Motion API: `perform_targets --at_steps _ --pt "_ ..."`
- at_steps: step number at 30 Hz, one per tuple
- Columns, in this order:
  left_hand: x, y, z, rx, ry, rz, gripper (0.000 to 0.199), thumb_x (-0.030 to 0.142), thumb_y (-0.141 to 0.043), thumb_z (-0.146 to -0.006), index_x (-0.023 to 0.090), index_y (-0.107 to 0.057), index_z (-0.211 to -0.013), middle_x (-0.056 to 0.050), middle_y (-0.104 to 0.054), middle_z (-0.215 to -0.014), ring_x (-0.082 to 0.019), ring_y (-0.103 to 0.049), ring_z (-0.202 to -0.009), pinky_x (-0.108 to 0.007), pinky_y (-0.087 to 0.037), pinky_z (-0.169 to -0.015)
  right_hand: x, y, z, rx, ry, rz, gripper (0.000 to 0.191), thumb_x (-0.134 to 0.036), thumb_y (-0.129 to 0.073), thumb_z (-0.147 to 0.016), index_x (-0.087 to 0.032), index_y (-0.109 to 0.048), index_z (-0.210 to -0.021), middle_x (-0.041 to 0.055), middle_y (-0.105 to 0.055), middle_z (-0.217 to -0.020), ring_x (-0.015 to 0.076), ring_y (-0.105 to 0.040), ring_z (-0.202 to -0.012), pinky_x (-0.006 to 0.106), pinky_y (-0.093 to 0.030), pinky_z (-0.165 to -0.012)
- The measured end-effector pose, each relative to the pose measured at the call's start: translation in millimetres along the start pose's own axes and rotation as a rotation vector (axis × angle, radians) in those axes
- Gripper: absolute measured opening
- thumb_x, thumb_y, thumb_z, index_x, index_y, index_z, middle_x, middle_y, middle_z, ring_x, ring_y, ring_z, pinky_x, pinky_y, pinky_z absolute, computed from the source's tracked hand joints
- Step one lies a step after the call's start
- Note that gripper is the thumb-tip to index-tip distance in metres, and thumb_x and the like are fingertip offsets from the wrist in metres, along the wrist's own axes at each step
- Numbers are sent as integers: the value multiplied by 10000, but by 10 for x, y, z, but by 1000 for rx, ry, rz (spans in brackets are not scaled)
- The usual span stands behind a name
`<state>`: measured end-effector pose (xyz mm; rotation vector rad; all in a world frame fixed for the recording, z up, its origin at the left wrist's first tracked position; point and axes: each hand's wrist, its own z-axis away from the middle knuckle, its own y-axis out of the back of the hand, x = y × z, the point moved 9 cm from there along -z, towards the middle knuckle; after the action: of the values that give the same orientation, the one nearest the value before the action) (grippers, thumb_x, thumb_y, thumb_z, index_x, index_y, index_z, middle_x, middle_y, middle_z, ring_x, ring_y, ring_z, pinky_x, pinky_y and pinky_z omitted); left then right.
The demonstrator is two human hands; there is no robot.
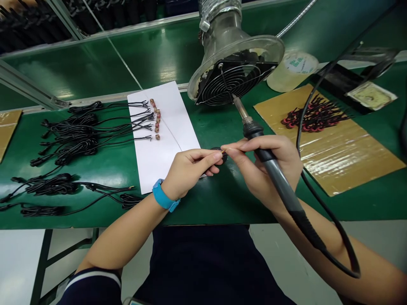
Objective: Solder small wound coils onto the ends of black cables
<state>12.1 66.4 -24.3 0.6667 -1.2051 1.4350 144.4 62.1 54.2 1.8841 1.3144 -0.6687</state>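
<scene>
My right hand (273, 169) is closed around a soldering iron (278, 180), whose tip points up and away toward the fan. Its thumb and forefinger also pinch at a tiny orange-copper end (223, 151), meeting the fingertips of my left hand (192, 167). The left fingers are pressed together, and what they hold is mostly hidden. Just behind the fingertips shows a dark round piece (225, 157). Left of the hands lies a white sheet (168, 169) with a column of small copper-coloured parts (157, 118) beside the stripped ends of black cables (78, 137).
A fume extractor with a fan grille (235, 84) hangs over the bench. To the right, a brown board (343, 165) bears a pile of black-and-red pieces (313, 114). Behind it are a translucent tub (292, 70) and a sponge tray (372, 96). More coiled cables (55, 186) lie front left.
</scene>
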Motion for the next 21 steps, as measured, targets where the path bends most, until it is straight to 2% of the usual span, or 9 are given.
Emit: perform_targets --at_steps 3,7,13,15,18,21 --pt "-22 19 -12 16 48 38 200 332 -718 -693 134 -704 -719 -13 -635 -676 -32 -496 -511 -156 -385 -465 -71 -22 -10 -59 72 45 208 -67 -666 -746 -230 -572 -836 -28 -685 -834 114 -643 -694 248 -527 -650" --pt "-22 39 -31 34 84 45 173 303 -722 -669 133 -701 -686 -6 -604 -630 -16 -416 -459 -147 -293 -393 -94 -62 -14 -138 133 50 265 -43 -629 -757 -269 -564 -877 -41 -689 -870 146 -664 -759 287 -544 -684" --pt "-8 90 -54 117 43 -44 106 248 -667 -676 148 -701 -674 -9 -613 -618 -32 -362 -450 -184 -282 -400 -128 -108 21 -233 318 206 255 -89 -589 -788 -306 -551 -915 -48 -692 -956 145 -655 -749 290 -541 -602" --pt "41 148 -55 184 -49 -186 109 247 -650 -688 155 -709 -692 -9 -618 -615 -49 -385 -471 -199 -322 -432 -49 -65 35 -238 273 199 216 -114 -581 -805 -303 -552 -906 -41 -690 -975 147 -661 -766 302 -547 -635" --pt "90 215 -53 277 -170 -428 113 233 -622 -706 162 -710 -709 -8 -624 -615 -79 -456 -526 -215 -389 -503 161 63 86 -199 99 140 170 -148 -565 -832 -276 -562 -944 -13 -695 -957 161 -673 -769 319 -549 -660" --pt "-4 206 -96 257 -134 -541 118 219 -590 -715 158 -687 -689 -9 -638 -630 -90 -489 -529 -219 -400 -508 314 195 197 -142 -7 62 266 -164 -569 -835 -254 -545 -1085 -9 -702 -840 143 -654 -627 294 -523 -579"
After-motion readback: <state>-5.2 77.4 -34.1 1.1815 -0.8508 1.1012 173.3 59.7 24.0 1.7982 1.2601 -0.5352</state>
